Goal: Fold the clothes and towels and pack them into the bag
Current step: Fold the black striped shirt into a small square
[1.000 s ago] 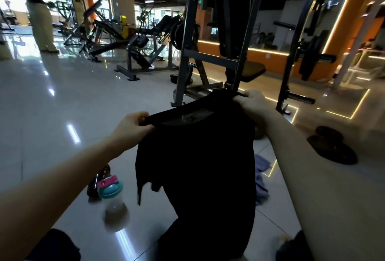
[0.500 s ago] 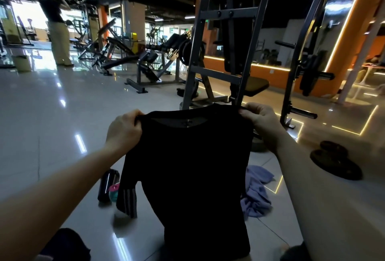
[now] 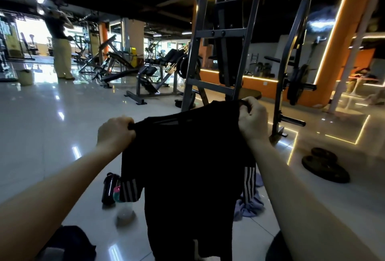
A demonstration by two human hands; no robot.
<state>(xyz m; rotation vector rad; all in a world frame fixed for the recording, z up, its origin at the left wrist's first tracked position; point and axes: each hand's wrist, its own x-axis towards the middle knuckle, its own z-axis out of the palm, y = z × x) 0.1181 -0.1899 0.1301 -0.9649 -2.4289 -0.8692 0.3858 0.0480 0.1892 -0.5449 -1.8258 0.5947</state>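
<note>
A black T-shirt (image 3: 187,167) with white stripes on both sleeves hangs spread out in front of me, held up by its shoulders. My left hand (image 3: 115,133) grips the left shoulder and my right hand (image 3: 253,119) pinches the right shoulder. Behind the shirt, a crumpled lavender towel (image 3: 249,206) lies on the tiled floor, partly hidden. A dark cloth heap (image 3: 68,242) sits at the lower left; I cannot tell whether it is the bag.
A black bottle (image 3: 109,188) and a clear shaker bottle with a teal and pink lid (image 3: 124,208) stand on the floor to the left. A steel weight rack (image 3: 216,52) rises straight ahead. Weight plates (image 3: 325,167) lie at right. A person (image 3: 60,46) stands far left.
The shirt has been raised and spread wider between my hands, so both striped sleeves now hang free. My view has tilted upward.
</note>
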